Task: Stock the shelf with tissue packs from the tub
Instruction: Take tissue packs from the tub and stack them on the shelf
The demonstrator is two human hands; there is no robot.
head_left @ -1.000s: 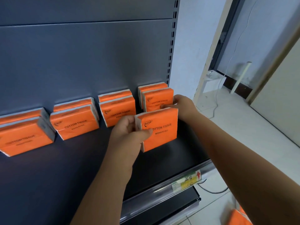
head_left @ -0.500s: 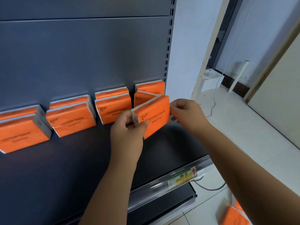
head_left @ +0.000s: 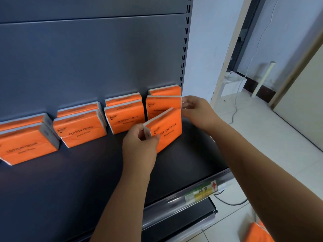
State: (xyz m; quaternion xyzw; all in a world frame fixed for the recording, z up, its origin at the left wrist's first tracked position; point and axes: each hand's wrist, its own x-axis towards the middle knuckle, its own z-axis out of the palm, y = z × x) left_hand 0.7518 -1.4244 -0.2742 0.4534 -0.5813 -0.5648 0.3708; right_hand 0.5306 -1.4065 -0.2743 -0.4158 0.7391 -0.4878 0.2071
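The left grip [head_left: 139, 145] pinches the left end of a tilted tissue pack [head_left: 166, 131], low over the shelf [head_left: 78, 180] and just before the rightmost stack [head_left: 163, 102]. The right grip [head_left: 197, 110] curls its fingers at the pack's upper right corner; whether they pinch it, I cannot tell. One second ago the pack was less tilted and farther from the stack.

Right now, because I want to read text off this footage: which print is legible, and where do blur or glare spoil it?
Head view: COTTON TISSUE reads legibly on the held tissue pack and the middle pack; on the far-left pack it smears toward the frame edge; glare streaks the price rail, and its label is too soft to read.
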